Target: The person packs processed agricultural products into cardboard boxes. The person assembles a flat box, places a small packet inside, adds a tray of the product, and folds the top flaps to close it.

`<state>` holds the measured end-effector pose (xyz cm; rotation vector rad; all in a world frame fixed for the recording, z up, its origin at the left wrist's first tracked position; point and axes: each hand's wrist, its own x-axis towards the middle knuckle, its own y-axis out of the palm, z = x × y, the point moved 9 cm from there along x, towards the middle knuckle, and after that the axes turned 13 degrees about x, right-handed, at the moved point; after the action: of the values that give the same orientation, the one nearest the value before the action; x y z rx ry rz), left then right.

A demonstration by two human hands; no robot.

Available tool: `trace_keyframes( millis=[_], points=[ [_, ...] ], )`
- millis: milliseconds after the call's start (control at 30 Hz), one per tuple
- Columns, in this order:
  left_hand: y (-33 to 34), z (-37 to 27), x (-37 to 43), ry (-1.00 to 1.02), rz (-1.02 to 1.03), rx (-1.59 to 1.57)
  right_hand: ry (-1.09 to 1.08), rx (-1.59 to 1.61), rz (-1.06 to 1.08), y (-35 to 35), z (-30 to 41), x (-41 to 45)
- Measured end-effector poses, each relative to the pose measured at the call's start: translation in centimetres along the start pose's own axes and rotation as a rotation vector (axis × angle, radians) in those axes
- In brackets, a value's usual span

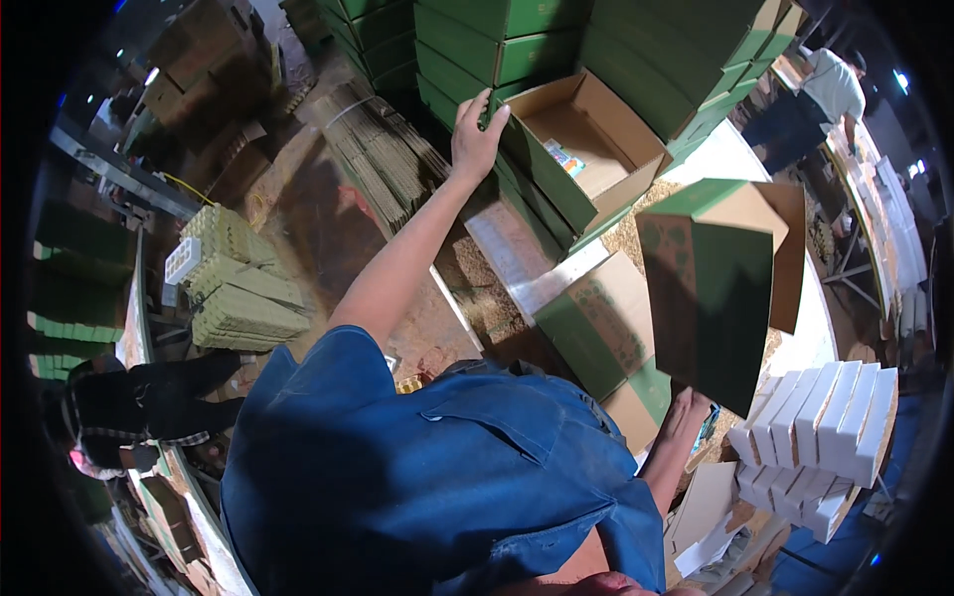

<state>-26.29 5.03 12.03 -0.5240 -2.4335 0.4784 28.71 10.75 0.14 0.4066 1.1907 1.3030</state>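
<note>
My left hand (477, 138) is raised with fingers apart at the near corner of an open green cardboard box (548, 175); its thumb is at the box's rim, though contact is hard to tell. A small printed packet (564, 158) lies inside on the brown bottom. On the right, a green and brown carton (712, 298) is tilted up, its lower corner at my right hand (687, 410), which grips it with fingertips partly hidden. Beneath and left of that carton rests another green and brown carton (596, 320) with a printed band.
Green boxes (499, 45) stand stacked behind the open box. Strapped flat cardboard (380, 141) lies left of it. Molded pulp trays (246, 290) are piled farther left. White blocks or boxes (816, 425) are stacked at right. People (831, 89) stand at both sides.
</note>
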Motion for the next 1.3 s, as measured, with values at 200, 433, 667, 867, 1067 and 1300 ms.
trace_keyframes(
  millis=[200, 433, 667, 867, 1067, 1300],
  points=[
    [1.0, -1.1, 0.1, 0.160, -0.026, -0.099, -0.019, 0.000, 0.141, 10.0, -2.8, 2.8],
    [3.6, 0.0, 1.3, -0.035, 0.196, -0.206, -0.038, -0.061, 0.223, 18.1, -8.2, 5.5],
    [4.8, 1.8, 0.7, -0.062, 0.279, -0.109, 0.085, -0.419, 0.281, 21.8, -14.7, 13.5],
    [5.7, 5.0, -3.7, -0.073, 0.238, -0.175, 0.249, -0.898, 0.134, 21.5, -15.9, 13.2],
    [7.1, 7.2, -4.0, -0.174, 0.264, -0.551, 0.023, -1.343, 0.285, 24.3, -14.3, 10.9],
    [5.9, 6.8, -3.5, -0.130, 0.261, -0.412, 0.135, -1.061, 0.401, 22.7, -14.8, 9.3]
  ],
)
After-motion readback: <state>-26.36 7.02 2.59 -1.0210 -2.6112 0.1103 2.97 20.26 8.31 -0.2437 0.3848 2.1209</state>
